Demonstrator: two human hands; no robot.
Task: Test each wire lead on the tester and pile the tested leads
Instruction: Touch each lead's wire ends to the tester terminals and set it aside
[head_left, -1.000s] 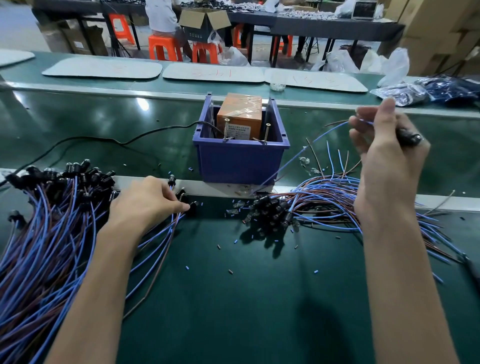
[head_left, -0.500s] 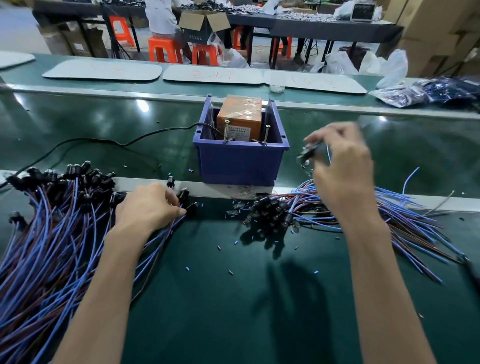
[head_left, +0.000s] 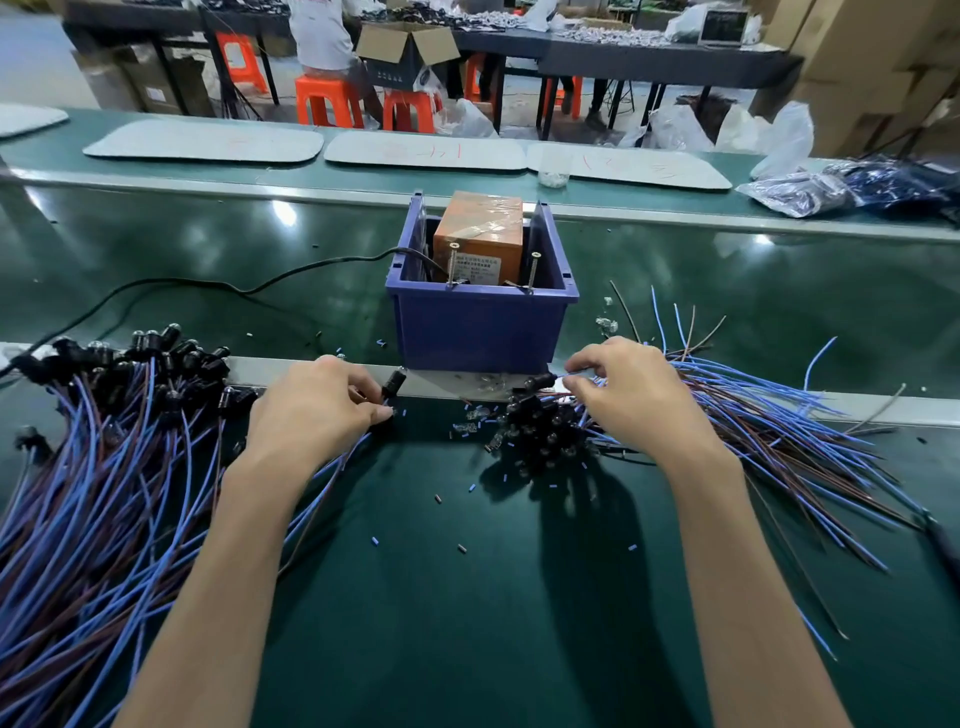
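An orange tester box (head_left: 480, 236) with two upright screw contacts sits inside a blue bin (head_left: 478, 325). A big pile of blue and brown wire leads with black caps (head_left: 104, 467) lies at the left. A second pile of leads (head_left: 753, 431) fans out at the right, its black caps bunched below the bin. My left hand (head_left: 317, 410) rests at the left pile's right edge, fingers curled round a black-capped lead (head_left: 392, 387). My right hand (head_left: 634, 400) pinches a single lead (head_left: 540, 383) by its wire, just behind its black cap, over the right pile.
A black cable (head_left: 208, 286) runs from the bin to the left across the green belt. Small cut wire bits and clear caps (head_left: 467, 423) litter the belt. Pale mats (head_left: 423, 153) and plastic bags (head_left: 810, 192) lie on the far side, with stools and tables behind.
My right hand has come down from up near the tester to the right pile and now pinches a lead there. My left hand stays at the left pile's edge.
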